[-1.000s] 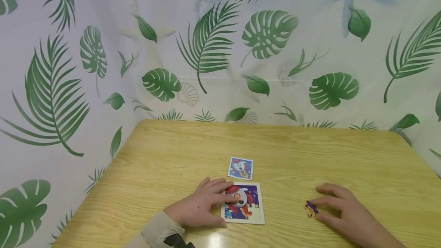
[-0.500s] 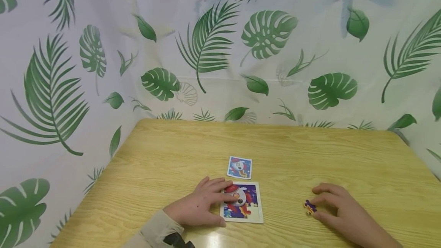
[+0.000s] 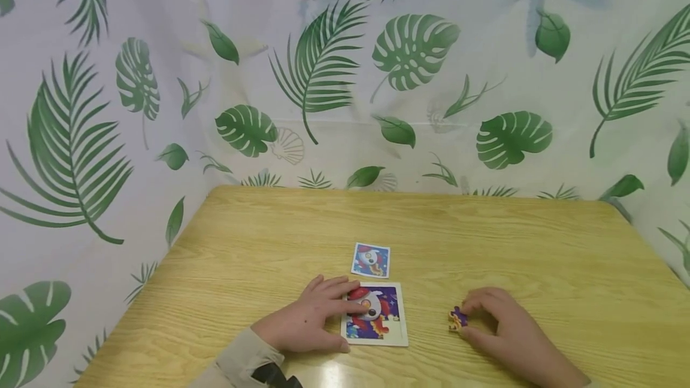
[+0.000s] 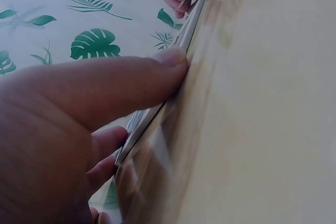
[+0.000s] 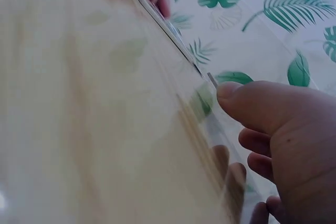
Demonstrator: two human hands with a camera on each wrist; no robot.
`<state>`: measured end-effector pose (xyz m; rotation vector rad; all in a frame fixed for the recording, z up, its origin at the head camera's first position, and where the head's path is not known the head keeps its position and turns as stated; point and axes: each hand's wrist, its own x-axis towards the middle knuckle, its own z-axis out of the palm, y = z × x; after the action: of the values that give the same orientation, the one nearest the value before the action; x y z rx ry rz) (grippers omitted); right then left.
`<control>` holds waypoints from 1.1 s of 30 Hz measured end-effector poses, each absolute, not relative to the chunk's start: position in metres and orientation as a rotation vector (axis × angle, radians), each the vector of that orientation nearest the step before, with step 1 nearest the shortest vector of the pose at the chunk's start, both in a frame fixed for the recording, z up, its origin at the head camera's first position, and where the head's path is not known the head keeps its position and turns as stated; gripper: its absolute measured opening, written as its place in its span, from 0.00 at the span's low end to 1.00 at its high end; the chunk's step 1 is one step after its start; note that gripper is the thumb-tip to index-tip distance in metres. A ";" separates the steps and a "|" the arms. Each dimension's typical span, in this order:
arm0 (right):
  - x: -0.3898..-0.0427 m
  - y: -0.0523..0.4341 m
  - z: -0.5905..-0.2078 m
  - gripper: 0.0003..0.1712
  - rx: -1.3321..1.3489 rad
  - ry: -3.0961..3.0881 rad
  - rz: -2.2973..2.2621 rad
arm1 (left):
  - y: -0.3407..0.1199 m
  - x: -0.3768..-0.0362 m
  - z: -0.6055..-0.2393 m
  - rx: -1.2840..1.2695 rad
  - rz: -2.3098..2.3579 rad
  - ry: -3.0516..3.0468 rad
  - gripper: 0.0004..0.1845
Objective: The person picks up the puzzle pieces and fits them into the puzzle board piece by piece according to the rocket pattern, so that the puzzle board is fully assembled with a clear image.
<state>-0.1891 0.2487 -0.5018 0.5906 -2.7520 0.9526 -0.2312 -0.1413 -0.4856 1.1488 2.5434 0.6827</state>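
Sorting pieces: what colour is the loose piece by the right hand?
Purple with orange, clearest in the head view: puzzle piece.

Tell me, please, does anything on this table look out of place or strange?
One thing only: a loose puzzle piece lies on the wooden table, apart from the puzzle board, at the fingertips of the right hand. The left hand rests on the board. The small picture card lies flat behind it. Nothing looks spilled or damaged.
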 end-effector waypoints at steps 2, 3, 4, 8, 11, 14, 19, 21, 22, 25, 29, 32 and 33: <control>-0.189 0.238 -0.501 0.11 0.623 -2.732 0.968 | -0.142 -0.231 -0.485 1.143 0.685 2.546 0.37; -0.190 0.232 -0.501 0.12 0.644 -2.721 0.971 | -0.142 -0.231 -0.484 1.140 0.687 2.546 0.36; -0.190 0.227 -0.500 0.12 0.664 -2.716 0.973 | -0.142 -0.231 -0.484 1.140 0.689 2.547 0.36; -0.192 0.206 -0.499 0.12 0.704 -2.729 0.990 | -0.144 -0.231 -0.485 1.150 0.687 2.551 0.36; -0.194 0.195 -0.499 0.13 0.732 -2.742 1.013 | -0.144 -0.231 -0.486 1.155 0.684 2.555 0.36; -0.197 0.186 -0.502 0.13 0.764 -2.750 1.016 | -0.144 -0.231 -0.487 1.150 0.682 2.557 0.36; -0.200 0.169 -0.503 0.12 0.817 -2.758 1.001 | -0.145 -0.231 -0.488 1.148 0.679 2.557 0.36; -0.201 0.163 -0.502 0.12 0.837 -2.753 0.995 | -0.145 -0.231 -0.488 1.148 0.681 2.556 0.36; -0.201 0.160 -0.501 0.12 0.844 -2.749 0.983 | -0.145 -0.231 -0.488 1.146 0.682 2.554 0.36; -0.200 0.155 -0.499 0.12 0.861 -2.741 0.935 | -0.143 -0.231 -0.487 1.134 0.689 2.547 0.36; -0.198 0.154 -0.498 0.12 0.847 -2.755 0.901 | -0.142 -0.230 -0.486 1.130 0.697 2.539 0.36; -0.197 0.155 -0.497 0.12 0.827 -2.776 0.920 | -0.141 -0.230 -0.485 1.139 0.692 2.541 0.36; -0.197 0.156 -0.497 0.12 0.825 -2.779 0.926 | -0.141 -0.230 -0.484 1.143 0.688 2.545 0.35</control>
<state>-0.1973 0.1559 -0.4972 0.8248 -2.7792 0.9259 -0.2297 -0.1407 -0.4843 1.1431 2.5446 0.6882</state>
